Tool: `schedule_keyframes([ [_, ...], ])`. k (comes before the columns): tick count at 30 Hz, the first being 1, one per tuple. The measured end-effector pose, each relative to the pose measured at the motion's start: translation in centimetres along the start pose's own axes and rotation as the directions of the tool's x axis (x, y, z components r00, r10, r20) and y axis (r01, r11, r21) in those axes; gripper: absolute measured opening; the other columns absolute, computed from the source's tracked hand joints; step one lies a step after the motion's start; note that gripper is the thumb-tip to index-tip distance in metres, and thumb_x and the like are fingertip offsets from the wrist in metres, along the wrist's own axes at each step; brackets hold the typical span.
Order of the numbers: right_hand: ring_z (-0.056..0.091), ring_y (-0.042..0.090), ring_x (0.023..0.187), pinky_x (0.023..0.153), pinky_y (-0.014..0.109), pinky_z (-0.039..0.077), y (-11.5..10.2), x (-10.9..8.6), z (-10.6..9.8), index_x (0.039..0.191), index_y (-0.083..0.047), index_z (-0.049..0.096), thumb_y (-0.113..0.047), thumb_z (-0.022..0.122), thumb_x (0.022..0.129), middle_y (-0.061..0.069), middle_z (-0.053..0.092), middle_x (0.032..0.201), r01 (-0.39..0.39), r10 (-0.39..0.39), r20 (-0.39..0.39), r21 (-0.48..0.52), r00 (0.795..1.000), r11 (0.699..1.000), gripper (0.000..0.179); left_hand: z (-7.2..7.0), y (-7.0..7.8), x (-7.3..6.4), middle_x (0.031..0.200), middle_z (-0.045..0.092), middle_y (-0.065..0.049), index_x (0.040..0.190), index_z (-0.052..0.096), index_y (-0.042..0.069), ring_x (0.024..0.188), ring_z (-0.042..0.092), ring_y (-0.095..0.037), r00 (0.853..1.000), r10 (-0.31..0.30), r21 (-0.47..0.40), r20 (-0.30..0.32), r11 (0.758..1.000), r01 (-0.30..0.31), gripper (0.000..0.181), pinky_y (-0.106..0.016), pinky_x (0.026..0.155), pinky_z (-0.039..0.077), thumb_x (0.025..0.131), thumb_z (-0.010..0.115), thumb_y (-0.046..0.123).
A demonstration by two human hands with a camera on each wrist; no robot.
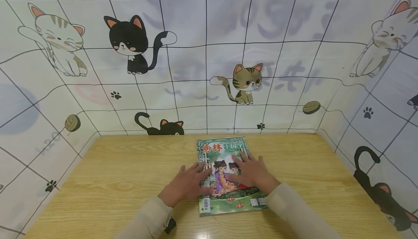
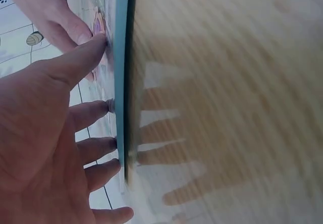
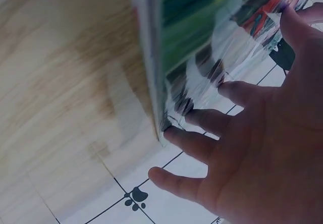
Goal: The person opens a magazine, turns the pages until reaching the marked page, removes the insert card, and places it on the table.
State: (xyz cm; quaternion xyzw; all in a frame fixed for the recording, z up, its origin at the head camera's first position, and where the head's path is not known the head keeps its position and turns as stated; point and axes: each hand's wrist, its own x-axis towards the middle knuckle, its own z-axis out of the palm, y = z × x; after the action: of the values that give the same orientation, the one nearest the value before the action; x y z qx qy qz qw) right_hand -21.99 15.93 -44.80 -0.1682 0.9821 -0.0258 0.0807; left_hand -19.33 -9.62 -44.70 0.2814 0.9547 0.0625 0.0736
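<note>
A green illustrated magazine (image 1: pixel 225 201) lies flat on the wooden table, its cover showing two drawn figures and red and white lettering. My left hand (image 1: pixel 187 184) rests with spread fingers on its left side. On the right side of the cover, my right hand (image 1: pixel 253 172) touches it with its fingers spread too. In the left wrist view, the left hand (image 2: pixel 45 118) has its fingertips at the edge of the magazine (image 2: pixel 121 57). The right wrist view shows the right hand (image 3: pixel 252 138) with fingertips on the glossy cover (image 3: pixel 192 27). Neither hand grips anything.
The wooden table (image 1: pixel 130 173) extends to both sides of the magazine. A white sheet (image 1: pixel 192 61) with a black grid and cartoon cats stands behind the table and along its sides. A dark band (image 1: pixel 170 226) sits at the left wrist.
</note>
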Motion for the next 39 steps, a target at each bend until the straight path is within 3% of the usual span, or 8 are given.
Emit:
schedule_keyframes([
  [8, 0.026, 0.049, 0.144, 0.106, 0.076, 0.014, 0.8, -0.4, -0.4, 0.156, -0.016, 0.034, -0.073, 0.049, 0.089, 0.022, 0.026, 0.160, 0.115, -0.118, 0.028, 0.100, 0.993, 0.988, 0.089, -0.7, -0.8, -0.4, 0.156, 0.040, -0.012, 0.147, 0.051, 0.021, 0.143, 0.036, -0.034, 1.000, -0.002, -0.014, 0.016, 1.000, 0.003, 0.072, -0.064, 0.107, 0.032, 0.088, 0.061, 0.062],
  [15, 0.024, 0.039, 0.147, 0.110, 0.073, 0.010, 1.9, -1.3, -0.9, 0.157, -0.021, 0.032, -0.069, 0.055, 0.088, 0.015, 0.025, 0.162, 0.166, -0.179, 0.045, 0.201, 0.983, 0.965, 0.087, -1.0, -1.5, -0.9, 0.156, 0.039, -0.013, 0.147, 0.051, 0.019, 0.143, 0.036, -0.035, 1.000, -0.001, -0.052, 0.027, 0.999, 0.002, 0.071, -0.065, 0.108, 0.031, 0.088, 0.064, 0.058],
  [23, 0.031, 0.041, 0.144, 0.107, 0.075, 0.013, 3.6, -2.8, -0.9, 0.154, -0.014, 0.037, -0.065, 0.076, 0.072, 0.018, 0.030, 0.159, 0.300, -0.329, 0.051, 0.301, 0.943, 0.905, 0.105, -1.1, -2.3, -1.0, 0.154, 0.041, -0.014, 0.145, 0.053, 0.017, 0.142, 0.038, -0.037, 1.000, 0.027, -0.078, 0.005, 0.997, -0.027, 0.071, -0.067, 0.106, 0.031, 0.088, 0.066, 0.056],
  [30, 0.019, 0.044, 0.147, 0.110, 0.073, 0.010, 4.6, -3.6, -1.2, 0.155, -0.018, 0.035, -0.056, 0.090, 0.054, 0.016, 0.020, 0.163, 0.307, -0.369, 0.114, 0.359, 0.923, 0.881, 0.121, -1.0, -2.5, -1.0, 0.153, 0.043, -0.015, 0.144, 0.054, 0.016, 0.140, 0.039, -0.038, 0.999, 0.047, -0.091, -0.012, 0.995, -0.048, 0.070, -0.068, 0.104, 0.032, 0.087, 0.067, 0.055],
  [39, 0.017, 0.047, 0.147, 0.108, 0.074, 0.014, 4.7, -3.9, -1.0, 0.155, -0.013, 0.034, -0.056, 0.090, 0.053, 0.019, 0.019, 0.163, 0.360, -0.418, 0.098, 0.359, 0.903, 0.861, 0.125, -0.8, -2.6, -1.0, 0.154, 0.041, -0.016, 0.145, 0.053, 0.016, 0.141, 0.037, -0.038, 0.999, 0.048, -0.099, -0.007, 0.994, -0.049, 0.070, -0.067, 0.105, 0.033, 0.087, 0.068, 0.053],
])
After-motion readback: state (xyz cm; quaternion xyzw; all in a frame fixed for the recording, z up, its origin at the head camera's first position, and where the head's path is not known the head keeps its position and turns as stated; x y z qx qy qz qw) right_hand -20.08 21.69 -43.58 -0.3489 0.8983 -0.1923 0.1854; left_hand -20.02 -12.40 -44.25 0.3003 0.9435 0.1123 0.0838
